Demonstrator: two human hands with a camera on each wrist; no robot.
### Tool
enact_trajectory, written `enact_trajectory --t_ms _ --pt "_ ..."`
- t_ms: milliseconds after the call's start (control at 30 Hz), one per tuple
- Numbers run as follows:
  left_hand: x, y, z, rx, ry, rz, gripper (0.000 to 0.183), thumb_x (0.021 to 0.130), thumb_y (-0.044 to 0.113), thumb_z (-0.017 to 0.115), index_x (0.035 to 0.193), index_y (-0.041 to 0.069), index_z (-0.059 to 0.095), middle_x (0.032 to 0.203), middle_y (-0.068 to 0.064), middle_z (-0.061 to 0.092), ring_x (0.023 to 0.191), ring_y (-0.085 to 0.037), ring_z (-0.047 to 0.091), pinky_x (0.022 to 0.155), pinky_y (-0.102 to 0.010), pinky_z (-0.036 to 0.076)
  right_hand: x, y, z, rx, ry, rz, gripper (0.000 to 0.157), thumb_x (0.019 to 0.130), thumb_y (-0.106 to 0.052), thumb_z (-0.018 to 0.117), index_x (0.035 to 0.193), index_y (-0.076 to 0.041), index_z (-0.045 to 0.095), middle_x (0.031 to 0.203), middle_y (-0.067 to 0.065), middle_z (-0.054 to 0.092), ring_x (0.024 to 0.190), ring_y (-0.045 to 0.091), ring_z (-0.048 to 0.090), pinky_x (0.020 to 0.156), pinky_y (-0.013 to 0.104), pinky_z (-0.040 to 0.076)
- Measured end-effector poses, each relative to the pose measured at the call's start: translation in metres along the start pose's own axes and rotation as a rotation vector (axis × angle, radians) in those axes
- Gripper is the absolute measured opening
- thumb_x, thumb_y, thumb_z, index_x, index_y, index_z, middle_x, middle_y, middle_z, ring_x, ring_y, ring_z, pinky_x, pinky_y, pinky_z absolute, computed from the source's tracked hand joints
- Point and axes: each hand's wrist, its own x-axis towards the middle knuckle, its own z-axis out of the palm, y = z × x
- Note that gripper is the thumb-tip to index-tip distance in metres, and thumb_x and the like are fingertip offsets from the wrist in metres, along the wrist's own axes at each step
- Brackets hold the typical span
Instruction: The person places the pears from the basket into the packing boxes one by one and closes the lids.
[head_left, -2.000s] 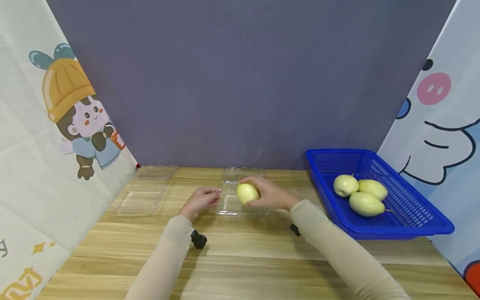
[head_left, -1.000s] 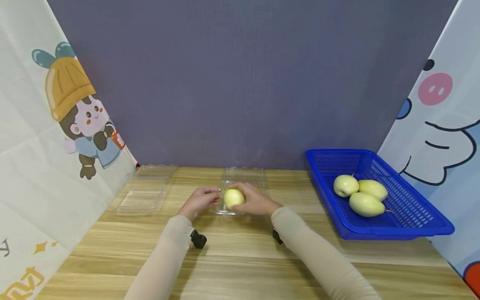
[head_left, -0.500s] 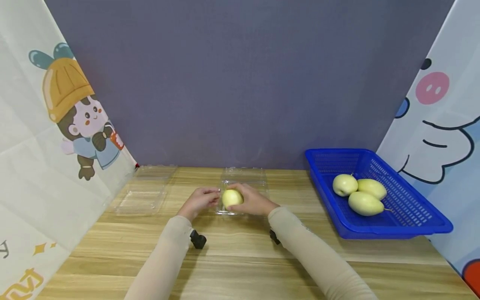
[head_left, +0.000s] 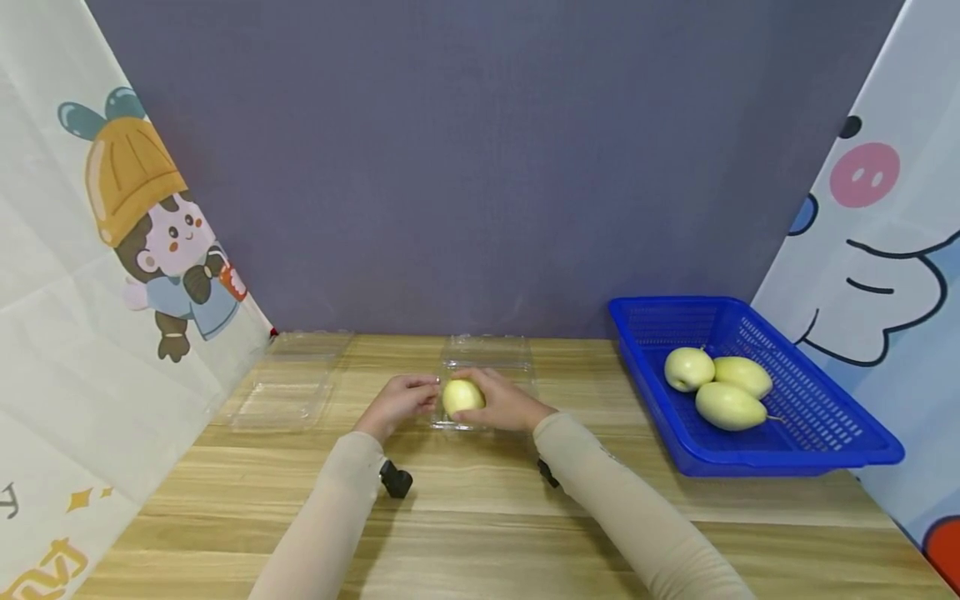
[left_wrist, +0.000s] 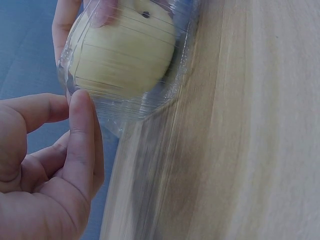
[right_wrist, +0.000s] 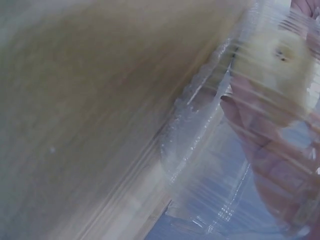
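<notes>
My right hand (head_left: 506, 402) grips a pale yellow pear (head_left: 460, 400) inside the left part of a clear plastic clamshell box (head_left: 448, 426) near the middle of the table. The box's lid (head_left: 491, 348) lies opened back toward the grey wall. At the box's left edge, my left hand (head_left: 397, 406) pinches the rim between thumb and fingers. In the left wrist view the pear (left_wrist: 120, 55) shows through the ribbed wall (left_wrist: 130, 107), with fingertips of the left hand (left_wrist: 55, 160) at the rim. Through the clear plastic, the right wrist view shows the right hand (right_wrist: 270, 165) around the pear (right_wrist: 275, 65).
On the right stands a blue plastic basket (head_left: 795, 467) with three pale yellow pears (head_left: 731, 407) in it. A second opened clear box (head_left: 277, 404) lies at the left. Behind the wooden table (head_left: 480, 533) rises a grey wall (head_left: 480, 167), with printed cloths on both sides.
The right hand has moved left and slightly down with the pear, from over the box's middle to its left part, then nearly stopped. The left hand has stayed at the rim.
</notes>
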Motion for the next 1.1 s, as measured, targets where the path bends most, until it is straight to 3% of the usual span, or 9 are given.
enact_trajectory --t_ms 533,867,1100 --pt "0.000 0.000 -0.001 -0.007 -0.015 0.002 0.037 0.102 0.007 0.057 0.131 -0.015 0.055 0.109 -0.015 0.067 0.084 -0.010 0.065 0.079 -0.021 0.058 0.000 0.000 -0.002 -0.032 -0.039 0.017 0.073 0.094 -0.044 0.068 0.156 -0.021 0.036 0.146 0.014 0.042 0.119 0.026 0.051 0.092 0.045 0.051" --pt "-0.001 0.001 -0.001 -0.006 -0.013 -0.003 0.038 0.102 0.008 0.057 0.133 -0.014 0.054 0.117 -0.019 0.065 0.086 -0.010 0.065 0.082 -0.022 0.057 -0.003 -0.007 -0.008 -0.041 -0.055 -0.003 0.077 0.093 -0.041 0.070 0.156 -0.013 0.035 0.150 0.015 0.040 0.129 0.031 0.046 0.099 0.051 0.048" --pt "0.001 -0.001 -0.001 -0.026 -0.005 -0.002 0.035 0.101 0.004 0.057 0.130 -0.016 0.054 0.108 -0.015 0.067 0.082 -0.010 0.065 0.080 -0.021 0.058 -0.005 -0.008 -0.013 -0.028 -0.061 -0.009 0.074 0.096 -0.036 0.069 0.155 -0.010 0.034 0.147 0.014 0.043 0.127 0.028 0.047 0.098 0.044 0.050"
